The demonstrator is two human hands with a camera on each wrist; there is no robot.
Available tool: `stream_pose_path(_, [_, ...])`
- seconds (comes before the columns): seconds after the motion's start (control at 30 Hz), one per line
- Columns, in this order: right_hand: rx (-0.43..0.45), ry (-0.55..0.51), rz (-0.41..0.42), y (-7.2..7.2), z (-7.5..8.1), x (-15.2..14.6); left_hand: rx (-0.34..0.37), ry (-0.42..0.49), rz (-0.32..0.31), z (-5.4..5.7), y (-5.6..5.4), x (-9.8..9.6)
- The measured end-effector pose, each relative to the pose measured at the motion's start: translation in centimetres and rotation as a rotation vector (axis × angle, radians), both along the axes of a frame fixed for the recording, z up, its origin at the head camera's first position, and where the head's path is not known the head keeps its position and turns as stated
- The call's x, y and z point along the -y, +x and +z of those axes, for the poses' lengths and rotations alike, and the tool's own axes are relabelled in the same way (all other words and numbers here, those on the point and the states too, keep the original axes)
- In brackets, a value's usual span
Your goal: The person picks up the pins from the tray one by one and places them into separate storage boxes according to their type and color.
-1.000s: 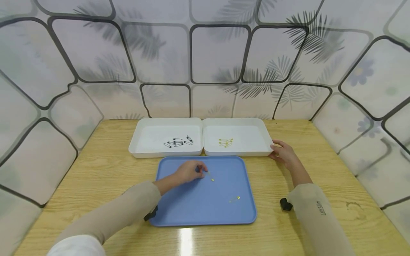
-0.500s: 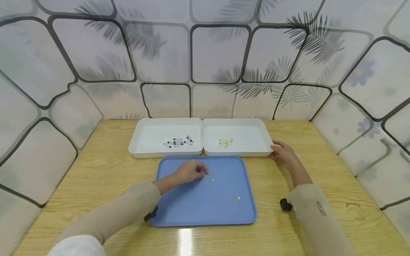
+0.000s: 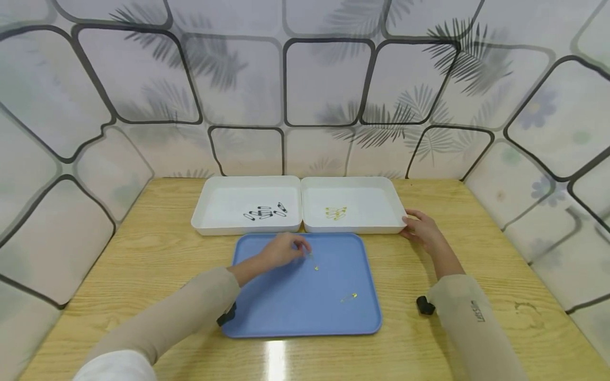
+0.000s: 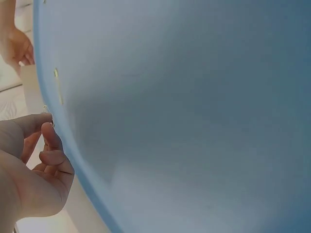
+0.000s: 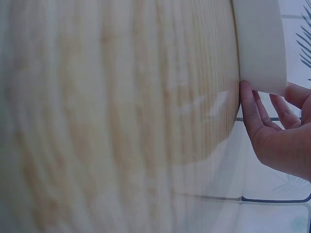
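My left hand (image 3: 286,250) hovers over the blue tray (image 3: 305,317). Its fingertips are just above a gold safety pin (image 3: 316,268) lying there, and in the left wrist view that pin (image 4: 59,87) looks apart from them. A tiny glint shows by the fingertips, too small to identify. Nearer the tray's front right lies a second gold safety pin (image 3: 354,295). My right hand (image 3: 422,229) grips the near right corner of the right white tray (image 3: 376,229). In the right wrist view, thumb and fingers span that tray's wall (image 5: 262,48).
Several gold safety pins (image 3: 336,212) lie in the right white tray. Beside it, the left white tray (image 3: 224,230) holds several black safety pins (image 3: 264,212). Everything stands on a wooden table (image 3: 157,233), with a patterned wall (image 3: 329,84) behind.
Half a second ago my left fingertips were lower, at the pin's end; now they are slightly raised and the pin still lies on the blue tray. My right hand has stayed in place.
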State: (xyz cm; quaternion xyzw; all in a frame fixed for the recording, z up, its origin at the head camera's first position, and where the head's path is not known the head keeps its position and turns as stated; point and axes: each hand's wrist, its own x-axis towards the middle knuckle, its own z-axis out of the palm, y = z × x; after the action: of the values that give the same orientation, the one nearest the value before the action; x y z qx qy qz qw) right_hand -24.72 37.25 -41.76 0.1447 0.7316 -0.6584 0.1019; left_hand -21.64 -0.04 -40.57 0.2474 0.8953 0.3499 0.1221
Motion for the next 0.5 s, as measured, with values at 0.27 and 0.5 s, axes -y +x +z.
stream_pose_path(0.27, [0.01,0.004,0.021,0.3,0.7,0.6,-0.085,0.03,-0.019,1.2,-0.8,-0.2])
stream_pose_path(0.5, [0.013,0.01,0.02,0.3,0.6,0.6,-0.083,0.07,0.033,1.9,-1.5,-0.8])
